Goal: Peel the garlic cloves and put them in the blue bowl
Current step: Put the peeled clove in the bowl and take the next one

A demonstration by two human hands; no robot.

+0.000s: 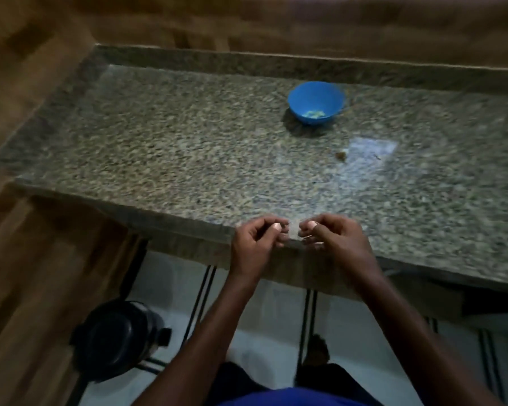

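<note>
A blue bowl point(316, 101) stands far back on the speckled granite counter point(188, 148), with a few pale pieces in its bottom. My left hand point(257, 240) and my right hand point(332, 238) hover side by side over the counter's front edge, a small gap between them. The fingers of both are curled with thumbs against fingertips, as if pinching something small. The blur hides whether a garlic clove or skin sits in either pinch. A small brownish scrap point(341, 155) lies on the counter in front of the bowl.
A raised granite backsplash point(276, 64) runs behind the counter, with wood-look walls at the left and back. Below the counter on the tiled floor stands a dark round bin or pot point(116, 344). A bright light patch point(370, 148) reflects right of the scrap.
</note>
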